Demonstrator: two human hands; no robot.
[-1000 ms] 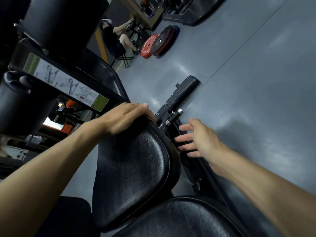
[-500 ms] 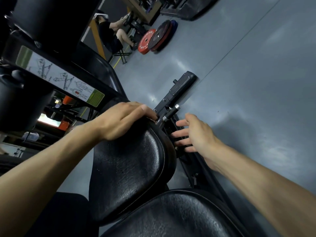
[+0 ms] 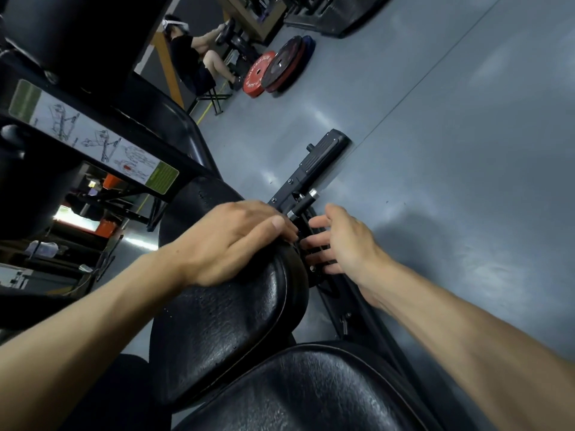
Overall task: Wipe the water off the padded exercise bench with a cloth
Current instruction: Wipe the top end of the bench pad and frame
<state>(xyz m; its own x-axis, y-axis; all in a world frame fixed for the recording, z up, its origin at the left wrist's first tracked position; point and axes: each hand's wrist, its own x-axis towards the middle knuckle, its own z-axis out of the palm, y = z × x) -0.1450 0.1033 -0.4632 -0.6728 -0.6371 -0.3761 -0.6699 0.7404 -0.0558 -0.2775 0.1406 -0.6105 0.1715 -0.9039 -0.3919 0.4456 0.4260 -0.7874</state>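
Head view: left hand [image 3: 230, 241] rests flat on bench pad [image 3: 217, 331]; right hand [image 3: 345, 244] spread, holding nothing.

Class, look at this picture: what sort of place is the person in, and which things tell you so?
Most likely a gym. Round weight plates lie on the grey floor, a padded exercise bench fills the foreground, and a machine label shows exercise diagrams.

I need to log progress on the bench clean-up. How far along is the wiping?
Nothing looks wiped: small water drops still sit on the black pad. No cloth is in view. In hand: the left hand rests on the pad's top edge, while the right hand, fingers spread, reaches toward the black frame beside the pad, apparently at its adjusting pin. Left: fetching a cloth and wiping both pads.
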